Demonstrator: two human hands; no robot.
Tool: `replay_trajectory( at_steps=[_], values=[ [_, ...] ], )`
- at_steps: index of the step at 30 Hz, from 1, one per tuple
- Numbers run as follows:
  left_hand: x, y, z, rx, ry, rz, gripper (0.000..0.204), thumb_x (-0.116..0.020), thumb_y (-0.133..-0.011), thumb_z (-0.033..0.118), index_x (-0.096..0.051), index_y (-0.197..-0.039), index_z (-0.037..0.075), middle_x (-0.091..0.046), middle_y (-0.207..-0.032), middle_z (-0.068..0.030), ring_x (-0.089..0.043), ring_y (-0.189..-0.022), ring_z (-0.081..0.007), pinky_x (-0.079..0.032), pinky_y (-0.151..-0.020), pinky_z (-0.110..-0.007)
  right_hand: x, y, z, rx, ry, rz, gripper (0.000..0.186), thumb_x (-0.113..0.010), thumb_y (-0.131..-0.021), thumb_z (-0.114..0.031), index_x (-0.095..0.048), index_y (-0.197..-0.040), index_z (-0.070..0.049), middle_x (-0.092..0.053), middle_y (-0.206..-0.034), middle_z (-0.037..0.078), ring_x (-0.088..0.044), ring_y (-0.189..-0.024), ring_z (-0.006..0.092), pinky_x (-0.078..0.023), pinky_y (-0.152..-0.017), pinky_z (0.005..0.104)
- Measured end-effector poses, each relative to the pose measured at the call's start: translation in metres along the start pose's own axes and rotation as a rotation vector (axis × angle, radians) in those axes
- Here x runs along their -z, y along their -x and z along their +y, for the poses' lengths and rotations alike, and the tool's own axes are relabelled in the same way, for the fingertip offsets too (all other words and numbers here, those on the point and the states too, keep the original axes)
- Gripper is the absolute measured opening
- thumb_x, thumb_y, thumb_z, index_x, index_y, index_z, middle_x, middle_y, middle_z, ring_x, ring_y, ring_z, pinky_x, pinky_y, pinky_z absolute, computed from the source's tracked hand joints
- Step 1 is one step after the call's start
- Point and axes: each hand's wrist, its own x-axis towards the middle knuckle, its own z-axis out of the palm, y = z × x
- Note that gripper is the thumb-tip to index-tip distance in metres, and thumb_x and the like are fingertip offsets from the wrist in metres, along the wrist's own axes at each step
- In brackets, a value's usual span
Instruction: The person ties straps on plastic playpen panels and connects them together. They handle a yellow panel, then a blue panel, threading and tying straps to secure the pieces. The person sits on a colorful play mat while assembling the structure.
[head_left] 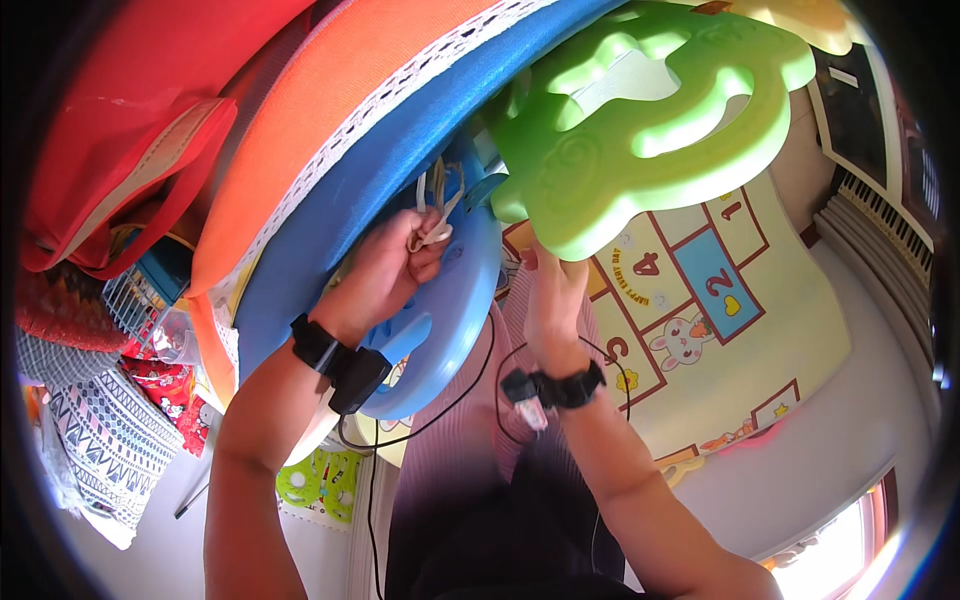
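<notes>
My left hand [392, 262] is closed around a bunch of off-white cord [436, 228], its loops sticking up above the fingers. Just behind and below that hand is a round blue plastic piece [475, 290] with openings in it. A bright green moulded plastic panel [640, 165] with cut-out shapes fills the upper right. My right hand [556, 295] reaches up to the panel's lower corner and appears to grip it; most of its fingers are hidden behind the green edge. Black bands with small devices are on both wrists.
A large blue and orange fabric item [330, 150] with white lace trim curves along the upper left, beside a red bag [130, 170]. Patterned cloth [110, 440] lies at lower left. A printed play mat [780, 340] spreads at right. Black cables [440, 432] hang between my arms.
</notes>
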Motion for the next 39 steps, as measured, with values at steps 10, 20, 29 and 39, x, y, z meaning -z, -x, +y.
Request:
replay_trajectory(
  at_steps=[10, 20, 29, 39],
  values=[
    [-0.021, 0.033, 0.027, -0.123, -0.952, 0.358, 0.026, -0.048, -0.108, 0.028, -0.061, -0.095, 0.01, -0.058, -0.091, 0.0029, -0.051, -0.081, -0.0078, -0.041, -0.075, -0.025, -0.019, -0.01, 0.037, -0.241, -0.161, -0.363, 0.018, -0.059, -0.097, -0.001, -0.063, -0.113, 0.004, -0.069, -0.105, 0.008, -0.068, -0.092, 0.0151, -0.054, -0.084, 0.029],
    [-0.012, 0.036, 0.037, 0.113, -0.604, 0.276, 0.027, -0.053, -0.106, 0.034, -0.053, -0.087, 0.015, -0.046, -0.083, 0.0052, -0.043, -0.075, -0.0073, -0.033, -0.069, -0.026, -0.06, -0.034, 0.075, -0.448, -0.579, -0.217, 0.029, -0.062, -0.101, -0.019, -0.061, -0.125, -0.004, -0.069, -0.115, 0.005, -0.065, -0.102, 0.015, -0.051, -0.092, 0.0322],
    [-0.049, 0.035, 0.027, -0.006, -0.818, 0.512, 0.021, -0.052, -0.109, 0.026, -0.056, -0.11, 0.005, -0.057, -0.093, -0.0039, -0.054, -0.086, -0.0113, -0.046, -0.079, -0.028, -0.043, -0.052, 0.065, -0.374, -0.409, -0.166, 0.018, -0.056, -0.1, -0.014, -0.065, -0.111, -0.004, -0.068, -0.111, 0.005, -0.064, -0.102, 0.0165, -0.049, -0.088, 0.0345],
    [-0.002, 0.041, -0.01, 0.043, -0.743, 0.351, 0.02, -0.048, -0.109, 0.019, -0.049, -0.124, 0.006, -0.059, -0.112, -0.0102, -0.056, -0.104, -0.0184, -0.045, -0.094, -0.033, -0.013, 0.023, -0.008, 0.846, 0.388, -0.605, 0.019, -0.073, -0.079, -0.014, -0.072, -0.097, -0.006, -0.068, -0.105, 0.009, -0.062, -0.113, 0.034, -0.039, -0.109, 0.0514]
  ],
)
